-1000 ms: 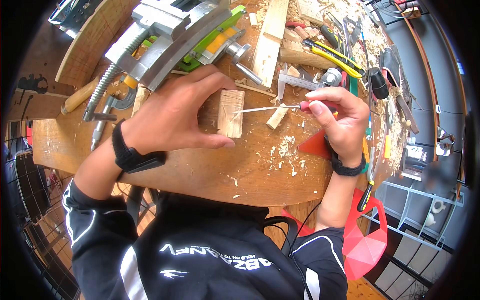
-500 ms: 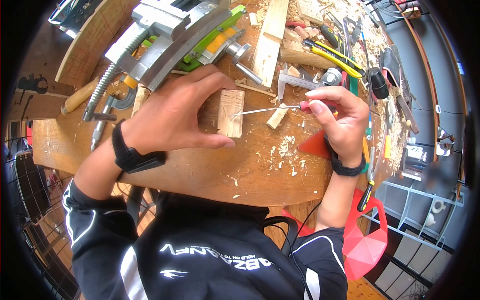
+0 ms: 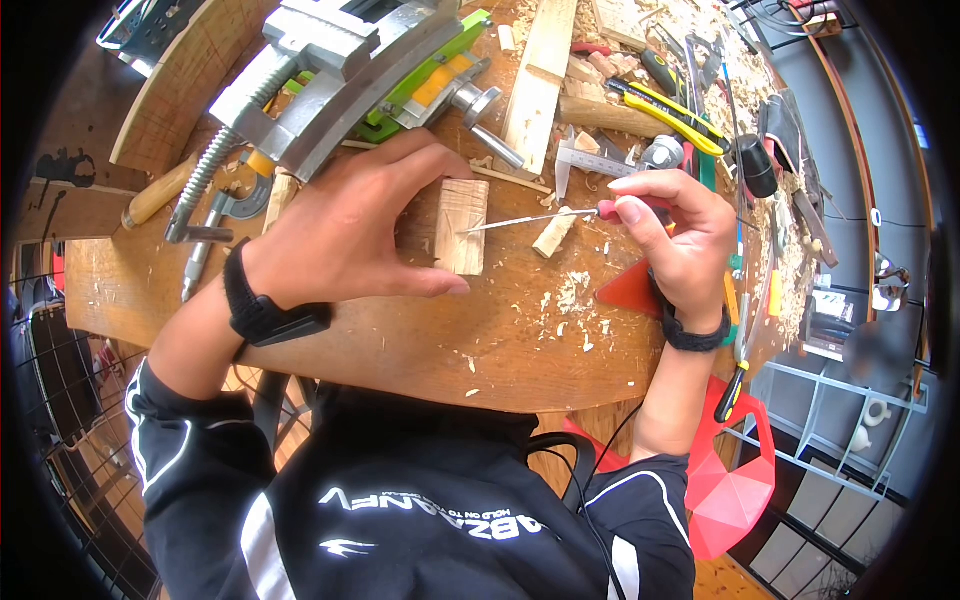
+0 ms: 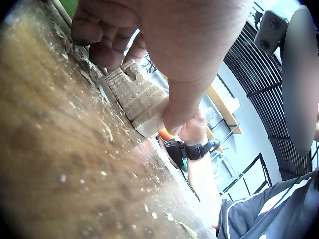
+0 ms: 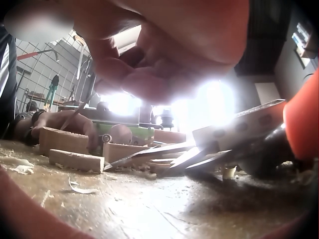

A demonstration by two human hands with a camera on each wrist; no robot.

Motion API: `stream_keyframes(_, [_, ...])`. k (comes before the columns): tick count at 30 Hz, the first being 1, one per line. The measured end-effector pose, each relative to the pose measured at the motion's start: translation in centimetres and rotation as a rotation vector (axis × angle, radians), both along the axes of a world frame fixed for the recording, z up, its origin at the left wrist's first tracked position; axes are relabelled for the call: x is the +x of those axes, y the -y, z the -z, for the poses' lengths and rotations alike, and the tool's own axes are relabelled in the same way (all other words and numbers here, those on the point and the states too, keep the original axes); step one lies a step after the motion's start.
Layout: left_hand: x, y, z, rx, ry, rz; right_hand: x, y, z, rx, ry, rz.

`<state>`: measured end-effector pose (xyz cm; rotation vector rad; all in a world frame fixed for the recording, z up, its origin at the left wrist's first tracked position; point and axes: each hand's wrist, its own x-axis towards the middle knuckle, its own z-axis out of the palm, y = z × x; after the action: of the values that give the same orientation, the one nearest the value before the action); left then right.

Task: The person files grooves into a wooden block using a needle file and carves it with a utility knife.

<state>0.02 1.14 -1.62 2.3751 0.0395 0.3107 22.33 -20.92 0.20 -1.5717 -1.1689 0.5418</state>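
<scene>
While left hand [image 3: 345,230] holds wood block [image 3: 460,250] by ends on desk [image 3: 410,350], grip wide, right hand [image 3: 682,240] pinches thin tool [image 3: 530,217], grip nearly closed. Tip at block face. Judged risk: block shifting under light hold, tip skidding into left thumb.

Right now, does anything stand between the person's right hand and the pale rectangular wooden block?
A small wooden offcut lies on the brown bench between them, but the slim red-handled metal tool in the right hand passes above it toward the block. Nothing visible blocks it.
</scene>
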Motion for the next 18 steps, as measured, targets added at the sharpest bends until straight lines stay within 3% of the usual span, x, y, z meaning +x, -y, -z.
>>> stream_keyframes(18, [-0.08, -0.06, 0.06, 0.019, 0.005, 0.005, 0.14, 0.05, -0.06, 0.019, -0.018, 0.015])
